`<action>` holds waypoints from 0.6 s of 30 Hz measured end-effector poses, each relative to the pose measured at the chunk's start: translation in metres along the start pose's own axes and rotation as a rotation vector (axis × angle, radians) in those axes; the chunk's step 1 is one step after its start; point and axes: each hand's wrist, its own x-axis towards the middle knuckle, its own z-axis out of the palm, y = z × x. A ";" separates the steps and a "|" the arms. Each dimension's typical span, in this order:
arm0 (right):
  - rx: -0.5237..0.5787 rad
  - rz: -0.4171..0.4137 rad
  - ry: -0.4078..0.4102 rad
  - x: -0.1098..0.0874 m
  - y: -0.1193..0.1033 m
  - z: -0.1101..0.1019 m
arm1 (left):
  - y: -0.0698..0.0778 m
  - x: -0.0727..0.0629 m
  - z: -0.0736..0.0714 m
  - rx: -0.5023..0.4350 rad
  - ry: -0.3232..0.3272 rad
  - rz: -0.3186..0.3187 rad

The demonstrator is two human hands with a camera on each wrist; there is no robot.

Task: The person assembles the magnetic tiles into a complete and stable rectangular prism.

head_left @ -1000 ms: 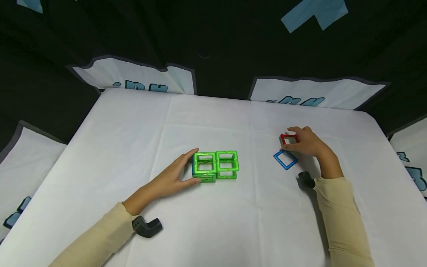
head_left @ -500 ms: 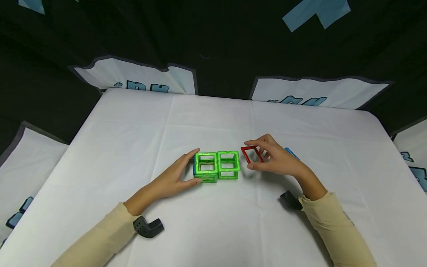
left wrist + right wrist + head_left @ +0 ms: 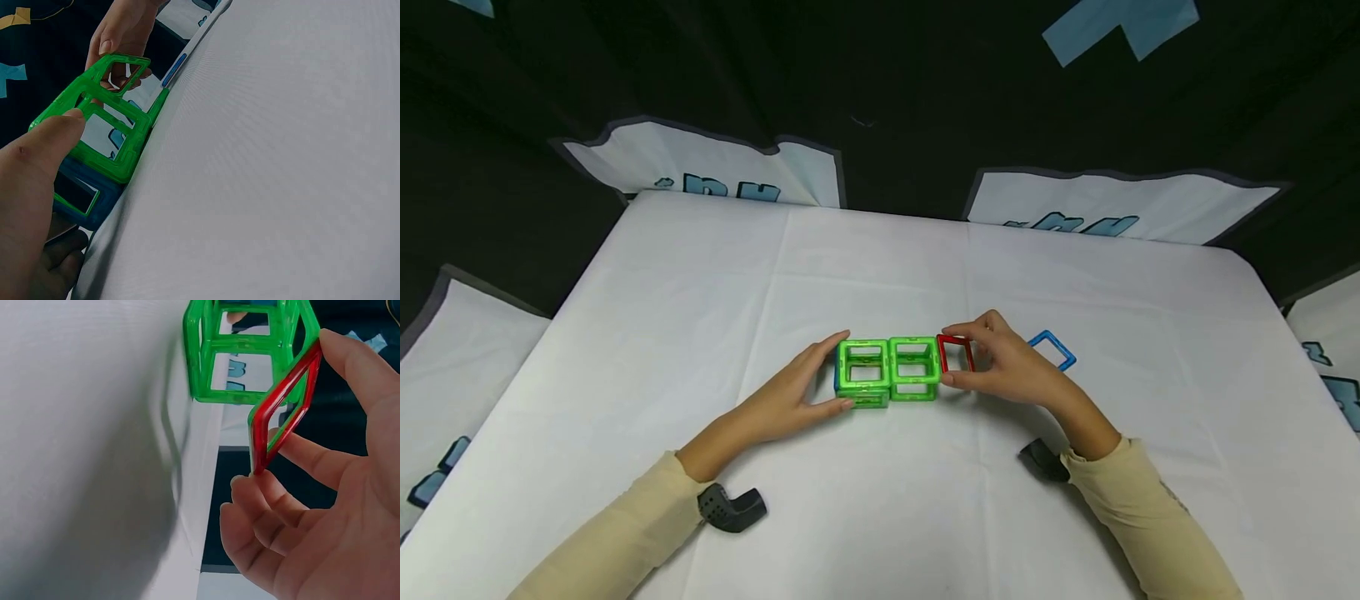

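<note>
A green open-frame structure of square magnetic tiles (image 3: 891, 367) lies on the white-covered table. It has a cube at the left, with a blue tile (image 3: 107, 190) at its left end, and more green squares at the right. My left hand (image 3: 782, 393) holds that left end, thumb on the near side and fingers at the far side. In my right hand (image 3: 1011, 362) a red square magnetic tile (image 3: 281, 394) is pinched by its edges between thumb and fingers. The red tile is tilted, and its upper edge meets the green structure's right end.
A loose blue square tile (image 3: 1062, 346) lies on the table (image 3: 865, 517) just beyond my right hand. Dark cloth with white and blue patches (image 3: 910, 108) hangs past the far table edge. Black wrist devices (image 3: 732, 510) sit at both cuffs.
My right hand has picked up the red tile from beside the blue tile and carried it left to the green structure's right end. The left hand has stayed in place.
</note>
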 end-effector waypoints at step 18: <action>0.020 -0.062 -0.084 0.000 0.005 0.002 | 0.001 0.001 0.000 0.000 -0.007 -0.010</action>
